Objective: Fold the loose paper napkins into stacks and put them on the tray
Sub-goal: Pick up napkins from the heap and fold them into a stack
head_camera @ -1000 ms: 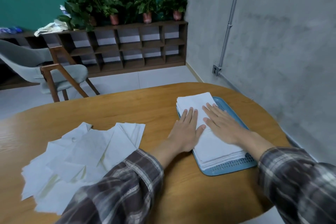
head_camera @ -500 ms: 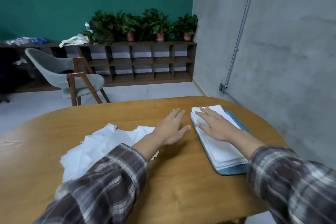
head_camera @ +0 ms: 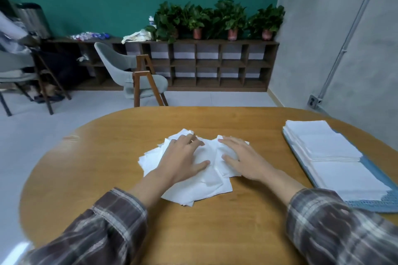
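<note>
Napkins [head_camera: 200, 180]: loose pile mid-table | left hand [head_camera: 181, 157] flat on pile, fingers spread, gripping nothing | right hand [head_camera: 243, 157] likewise flat, likely pinning sheets to square them | tray [head_camera: 374, 180] at right holds folded stacks [head_camera: 323, 142], well apart

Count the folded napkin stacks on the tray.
2. A taller stack sits at the far end of the blue tray; a lower stack sits at its near end, against the first. The frame edge cuts the tray's near right corner.
</note>
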